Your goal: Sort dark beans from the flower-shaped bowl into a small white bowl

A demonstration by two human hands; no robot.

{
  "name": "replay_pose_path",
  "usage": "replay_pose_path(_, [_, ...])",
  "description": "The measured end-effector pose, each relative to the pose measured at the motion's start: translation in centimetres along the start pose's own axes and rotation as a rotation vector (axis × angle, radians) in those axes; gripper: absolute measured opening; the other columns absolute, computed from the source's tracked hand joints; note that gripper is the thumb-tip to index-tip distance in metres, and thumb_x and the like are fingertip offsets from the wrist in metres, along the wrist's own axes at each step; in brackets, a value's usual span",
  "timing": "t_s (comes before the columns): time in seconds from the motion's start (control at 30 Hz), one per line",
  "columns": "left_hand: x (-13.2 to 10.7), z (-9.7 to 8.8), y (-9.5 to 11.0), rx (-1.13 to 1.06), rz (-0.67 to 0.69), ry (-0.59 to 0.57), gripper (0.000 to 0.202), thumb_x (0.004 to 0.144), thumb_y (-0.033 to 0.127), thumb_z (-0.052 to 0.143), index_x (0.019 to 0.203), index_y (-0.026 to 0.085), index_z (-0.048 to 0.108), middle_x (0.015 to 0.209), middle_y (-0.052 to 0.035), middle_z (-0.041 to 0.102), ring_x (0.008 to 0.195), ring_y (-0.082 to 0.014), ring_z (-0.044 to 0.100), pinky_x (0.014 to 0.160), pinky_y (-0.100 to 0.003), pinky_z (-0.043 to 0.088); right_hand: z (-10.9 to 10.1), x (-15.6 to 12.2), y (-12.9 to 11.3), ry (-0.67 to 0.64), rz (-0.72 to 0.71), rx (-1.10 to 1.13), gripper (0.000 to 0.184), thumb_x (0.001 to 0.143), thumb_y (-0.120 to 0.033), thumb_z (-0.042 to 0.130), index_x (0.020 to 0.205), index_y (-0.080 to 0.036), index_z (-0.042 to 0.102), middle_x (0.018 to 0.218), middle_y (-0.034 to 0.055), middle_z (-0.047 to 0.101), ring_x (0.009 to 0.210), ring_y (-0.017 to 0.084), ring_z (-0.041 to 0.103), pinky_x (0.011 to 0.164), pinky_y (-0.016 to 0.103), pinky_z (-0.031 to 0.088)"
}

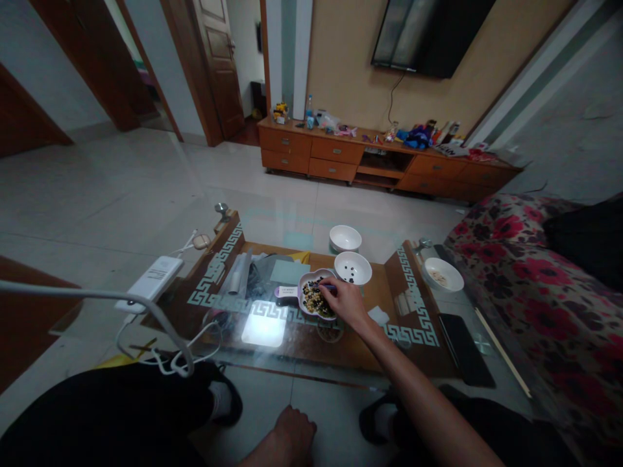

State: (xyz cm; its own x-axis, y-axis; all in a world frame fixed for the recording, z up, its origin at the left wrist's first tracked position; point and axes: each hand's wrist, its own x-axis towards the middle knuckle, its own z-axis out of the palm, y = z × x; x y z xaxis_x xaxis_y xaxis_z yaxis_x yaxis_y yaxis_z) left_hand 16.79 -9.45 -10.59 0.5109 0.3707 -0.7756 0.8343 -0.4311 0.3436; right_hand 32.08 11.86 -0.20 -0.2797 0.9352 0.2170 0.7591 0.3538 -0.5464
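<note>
My right hand (343, 301) hangs over a shallow white-and-lilac handled dish (305, 285), its fingers pinched on a thin blue stick-like tool (327, 286). The tool's tip reaches the dish's mix of pale and dark beans (314, 299). Just beyond the fingers stands a white bowl (353, 267) holding several black beans. A second white bowl (345, 238) sits farther back, and its inside looks bare. My left hand (294, 431) is curled into a loose fist low down, well below the tabletop and holding nothing visible.
The dishes sit on a glass coffee table (316, 353) with a patterned wooden inlay. A white bowl with residue (442, 274), a black phone (464, 349) and a white power bank (148, 283) with cables surround them. A floral sofa (525, 279) lies to the right.
</note>
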Motion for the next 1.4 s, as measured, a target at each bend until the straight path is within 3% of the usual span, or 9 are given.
replay_pose_path(0.63, [0.3, 0.4, -0.2, -0.001, -0.002, 0.012, 0.048, 0.089, 0.035, 0.075, 0.13, 0.009, 0.072, 0.124, -0.0261, 0.07, 0.117, -0.0432, 0.067, 0.108, -0.056, 0.05, 0.1, 0.1, -0.3, 0.003, -0.028, -0.032, 0.017, 0.102, -0.032, 0.064, 0.107, -0.027, 0.08, 0.092, 0.0029, 0.082, 0.078, 0.025, 0.077, 0.072, 0.029, 0.052])
replay_pose_path(0.97, [-0.2, 0.4, -0.2, -0.014, 0.002, 0.028, 0.055, 0.089, 0.042, 0.077, 0.131, 0.007, 0.071, 0.125, -0.0268, 0.07, 0.119, -0.0429, 0.066, 0.109, -0.053, 0.049, -0.7, 0.3, -0.3, 0.04, 0.014, 0.008, 0.019, 0.1, -0.036, 0.063, 0.106, -0.028, 0.08, 0.089, 0.0021, 0.081, 0.075, 0.024, 0.076, 0.071, 0.03, 0.053])
replay_pose_path(1.4, [-0.9, -0.4, 0.3, 0.009, -0.011, 0.023, 0.056, 0.091, 0.044, 0.08, 0.133, 0.008, 0.07, 0.125, -0.0266, 0.07, 0.12, -0.0422, 0.066, 0.11, -0.055, 0.049, -0.2, 0.3, -0.1, 0.054, 0.029, -0.055, 0.017, 0.097, -0.034, 0.065, 0.1, -0.027, 0.081, 0.088, 0.0031, 0.081, 0.078, 0.027, 0.077, 0.073, 0.031, 0.054])
